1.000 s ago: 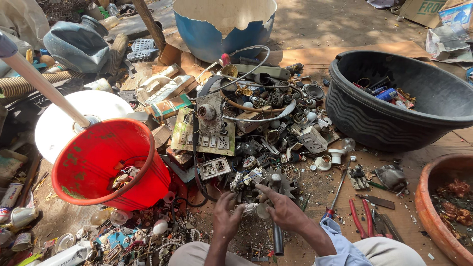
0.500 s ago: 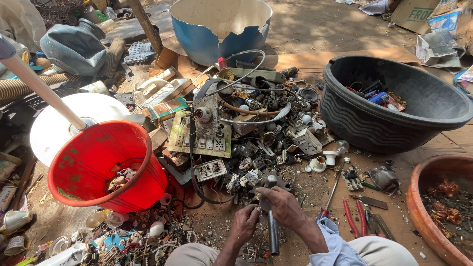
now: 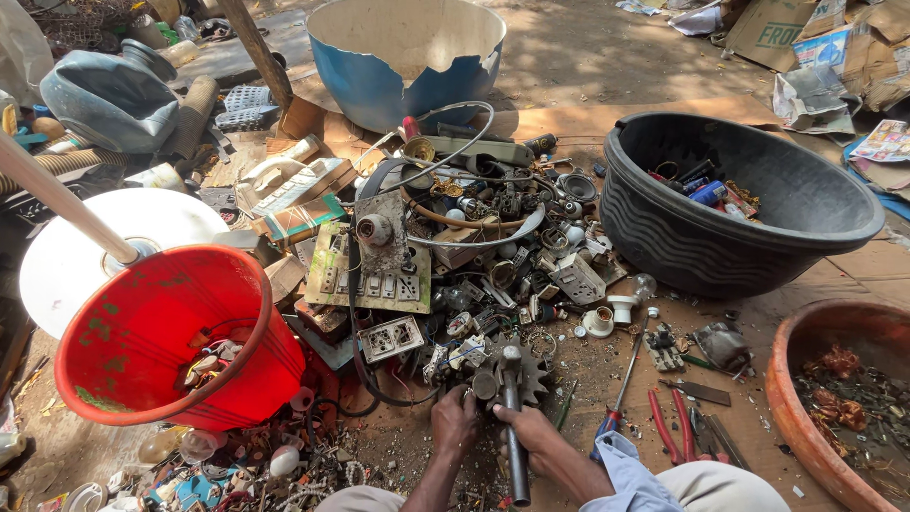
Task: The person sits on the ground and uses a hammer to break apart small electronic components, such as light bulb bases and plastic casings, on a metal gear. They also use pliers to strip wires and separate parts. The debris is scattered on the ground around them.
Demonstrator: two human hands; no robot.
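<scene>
1. Left of the hammer (image 3: 513, 417), you have the red bucket (image 3: 171, 341), tilted mouth-up toward you, scrap bits lying inside.
2. Far right of the hammer sits the black tub (image 3: 749, 213); the brown clay basin (image 3: 834, 398) sits nearer you on that side.
3. Beyond the hammer head spreads the scrap heap, with a grey switch panel (image 3: 365, 270) up and to the left.
4. Hammer long axis runs nearly straight toward you: head far end, on the small metal part (image 3: 479, 384), handle coming back between your hands.
5. Your right hand (image 3: 540, 441) is wrapped round the hammer handle, just right of it, fingers clenched on the shaft.
6. Your left hand (image 3: 455, 422) sits just left of the hammer, fingers pinched on the small metal part, which lies up and right of that hand, touching its fingertips.
7. Left hand is the nearer one to the part; the screwdriver (image 3: 621, 398) and red pliers (image 3: 678, 427) lie right of the hammer, untouched.
</scene>
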